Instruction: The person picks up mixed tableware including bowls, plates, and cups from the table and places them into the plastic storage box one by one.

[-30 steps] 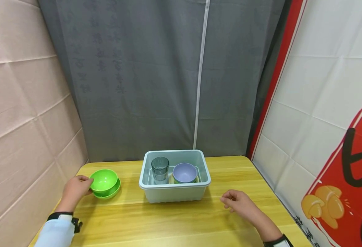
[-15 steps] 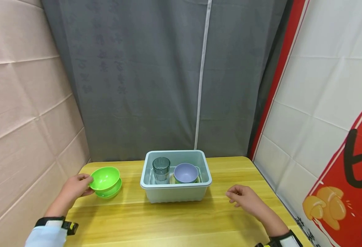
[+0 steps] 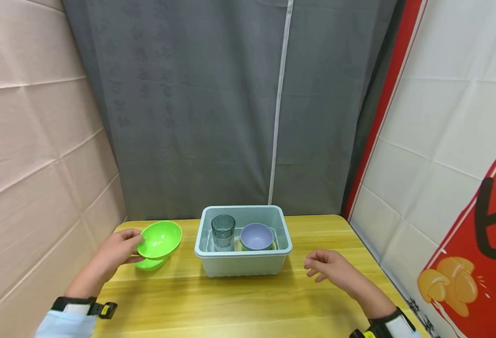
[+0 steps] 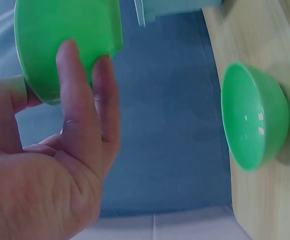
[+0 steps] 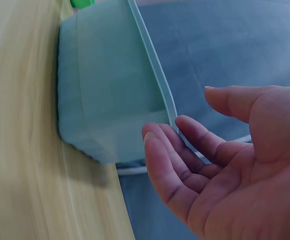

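Observation:
My left hand [image 3: 123,249] pinches a green bowl [image 3: 163,238] by its rim, thumb on one side and fingers under it. In the left wrist view this held bowl [image 4: 67,42] is up off the table, while a second green bowl [image 4: 257,117] stands on the wood below. From the head view the lower bowl [image 3: 150,265] is mostly hidden behind the held one. My right hand [image 3: 330,270] hovers over the table to the right of a pale blue bin [image 3: 243,265], holding nothing, its fingers loosely bent. The right wrist view shows these fingers near the bin wall [image 5: 114,75].
Inside the bin are a clear grey glass [image 3: 223,230] and a purple bowl [image 3: 256,236], which sits on another item. The wooden table [image 3: 231,305] ends at a grey curtain [image 3: 197,117] behind. Cloth walls close in both sides.
My left hand has lifted the upper green bowl off the lower one and moved it right and up. The right hand has shifted only slightly.

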A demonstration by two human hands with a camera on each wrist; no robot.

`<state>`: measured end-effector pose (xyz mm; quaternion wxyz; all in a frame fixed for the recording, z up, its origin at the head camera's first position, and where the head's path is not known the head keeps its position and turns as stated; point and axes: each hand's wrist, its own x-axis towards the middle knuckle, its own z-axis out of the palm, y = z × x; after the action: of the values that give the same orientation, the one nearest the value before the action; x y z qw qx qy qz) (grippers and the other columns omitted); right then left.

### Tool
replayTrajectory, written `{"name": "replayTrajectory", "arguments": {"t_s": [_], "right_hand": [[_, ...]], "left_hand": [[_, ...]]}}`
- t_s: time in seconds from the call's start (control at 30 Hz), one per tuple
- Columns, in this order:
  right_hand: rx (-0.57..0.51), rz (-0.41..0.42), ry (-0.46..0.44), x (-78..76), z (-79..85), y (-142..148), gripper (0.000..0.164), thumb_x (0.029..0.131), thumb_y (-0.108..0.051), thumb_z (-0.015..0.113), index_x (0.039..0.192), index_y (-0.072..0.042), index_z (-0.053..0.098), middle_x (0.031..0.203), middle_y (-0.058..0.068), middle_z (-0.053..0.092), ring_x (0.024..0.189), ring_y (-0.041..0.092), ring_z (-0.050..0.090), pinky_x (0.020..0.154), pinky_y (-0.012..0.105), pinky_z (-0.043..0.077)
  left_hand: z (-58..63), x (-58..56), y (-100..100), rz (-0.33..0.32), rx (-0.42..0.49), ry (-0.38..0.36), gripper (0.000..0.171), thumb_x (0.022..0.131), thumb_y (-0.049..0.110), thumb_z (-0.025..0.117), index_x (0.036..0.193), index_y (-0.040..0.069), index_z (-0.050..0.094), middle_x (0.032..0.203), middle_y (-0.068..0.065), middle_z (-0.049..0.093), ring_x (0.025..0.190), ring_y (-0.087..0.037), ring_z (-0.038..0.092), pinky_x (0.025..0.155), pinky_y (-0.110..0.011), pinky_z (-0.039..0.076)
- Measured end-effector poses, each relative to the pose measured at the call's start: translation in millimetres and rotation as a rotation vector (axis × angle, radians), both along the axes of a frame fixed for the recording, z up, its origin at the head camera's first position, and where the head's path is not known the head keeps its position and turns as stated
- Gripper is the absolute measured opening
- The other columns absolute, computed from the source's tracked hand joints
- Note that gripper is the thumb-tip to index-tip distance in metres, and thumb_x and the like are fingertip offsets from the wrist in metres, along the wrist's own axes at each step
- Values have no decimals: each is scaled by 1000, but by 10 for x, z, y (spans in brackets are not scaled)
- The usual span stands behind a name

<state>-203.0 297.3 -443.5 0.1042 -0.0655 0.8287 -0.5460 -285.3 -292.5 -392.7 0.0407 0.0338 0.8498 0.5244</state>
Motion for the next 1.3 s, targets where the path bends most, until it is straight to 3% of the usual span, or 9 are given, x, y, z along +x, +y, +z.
{"name": "replayTrajectory", "arguments": {"t_s": [0.37,0.9,1.2,1.3], "right_hand": [[-13,116,-8,20,136,-307,28,114,-28,65,118,-1,72,107,6,75,104,30,74,87,45,64],[-20,203,12,-38,261,-670,25,113,-26,67,116,-1,70,104,6,74,102,32,74,85,47,65],[-83,148,42,-106,213,-941,29,113,-30,67,116,-1,71,102,6,74,97,33,76,79,41,65],[-105,158,45,-100,191,-1023,31,113,-28,66,119,1,70,105,10,75,98,35,77,80,45,66]], "left_hand": [[10,183,556,-66,10,-35,29,111,13,56,128,-9,63,110,-16,68,90,-25,71,79,-42,68],[-68,263,1164,-212,59,-34,23,103,9,62,120,-4,70,103,-11,70,84,-23,69,75,-46,69],[-183,319,1559,-291,103,-40,20,100,8,63,116,-3,70,100,-10,70,83,-22,68,71,-47,68],[-250,340,1661,-298,117,-45,21,100,7,64,116,-4,70,99,-10,71,82,-22,70,70,-47,68]]}}
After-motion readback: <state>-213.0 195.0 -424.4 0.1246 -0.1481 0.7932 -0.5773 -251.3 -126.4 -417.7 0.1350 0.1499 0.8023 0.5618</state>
